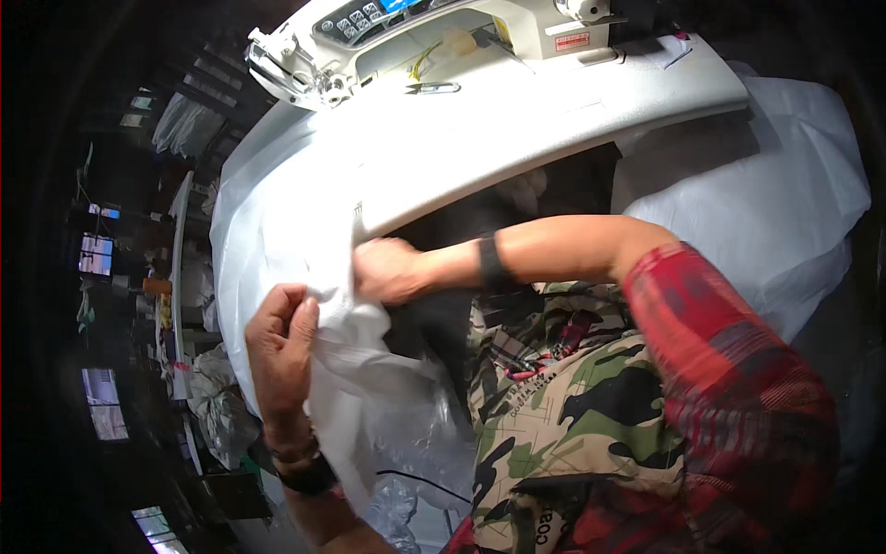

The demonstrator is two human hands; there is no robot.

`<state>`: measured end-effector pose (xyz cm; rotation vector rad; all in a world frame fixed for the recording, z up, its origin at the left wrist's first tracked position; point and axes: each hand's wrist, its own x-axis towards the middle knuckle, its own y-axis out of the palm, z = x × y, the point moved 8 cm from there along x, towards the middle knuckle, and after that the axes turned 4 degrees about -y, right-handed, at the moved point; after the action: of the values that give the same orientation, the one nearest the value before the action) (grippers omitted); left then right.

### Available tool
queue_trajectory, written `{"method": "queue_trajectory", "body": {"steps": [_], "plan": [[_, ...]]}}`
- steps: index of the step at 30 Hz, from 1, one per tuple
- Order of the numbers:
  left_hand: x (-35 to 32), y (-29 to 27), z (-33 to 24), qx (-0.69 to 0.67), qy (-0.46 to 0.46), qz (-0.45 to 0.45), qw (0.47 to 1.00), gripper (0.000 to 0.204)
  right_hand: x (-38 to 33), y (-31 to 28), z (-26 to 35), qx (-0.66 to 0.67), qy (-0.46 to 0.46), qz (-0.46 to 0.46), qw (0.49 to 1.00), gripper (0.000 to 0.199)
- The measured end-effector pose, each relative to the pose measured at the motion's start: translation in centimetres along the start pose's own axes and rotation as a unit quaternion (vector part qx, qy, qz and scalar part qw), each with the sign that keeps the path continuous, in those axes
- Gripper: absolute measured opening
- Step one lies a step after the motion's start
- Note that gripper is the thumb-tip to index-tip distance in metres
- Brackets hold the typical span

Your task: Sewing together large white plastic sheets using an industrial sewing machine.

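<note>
Soft white cloth (343, 362) hangs bunched at the pale sewing table's (544, 129) front-left edge. Left hand (280, 343) pinches it, thumb to fingers; right hand (389, 270) curled at it, grip can't tell. Looks mid-handling: not laid flat, seams done or left unclear.

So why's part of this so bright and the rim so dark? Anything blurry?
In the head view, strong glare bleaches the tabletop and white material by the sewing machine; the head view's fisheye lens leaves a black rim and bows edges; there too, the right hand looks blurred, the left hand sharper.
</note>
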<state>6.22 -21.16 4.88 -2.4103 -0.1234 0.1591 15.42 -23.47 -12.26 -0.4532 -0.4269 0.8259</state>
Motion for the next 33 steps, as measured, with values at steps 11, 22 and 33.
{"method": "queue_trajectory", "body": {"steps": [11,22,33], "plan": [[-1.8,9.7,2.0,0.349,0.144,0.069,0.923,0.009,-5.0,14.3,0.8,-0.115,-0.216,0.362,0.899,0.021],[-3.2,10.1,13.6,-0.06,-0.048,-0.151,0.985,0.014,-1.5,-9.0,3.5,-0.224,-0.397,0.036,0.889,0.008],[-4.3,9.2,11.1,-0.16,-0.005,-0.215,0.963,0.038,-3.4,-5.8,5.6,-0.185,-0.424,0.163,0.871,0.022]]}}
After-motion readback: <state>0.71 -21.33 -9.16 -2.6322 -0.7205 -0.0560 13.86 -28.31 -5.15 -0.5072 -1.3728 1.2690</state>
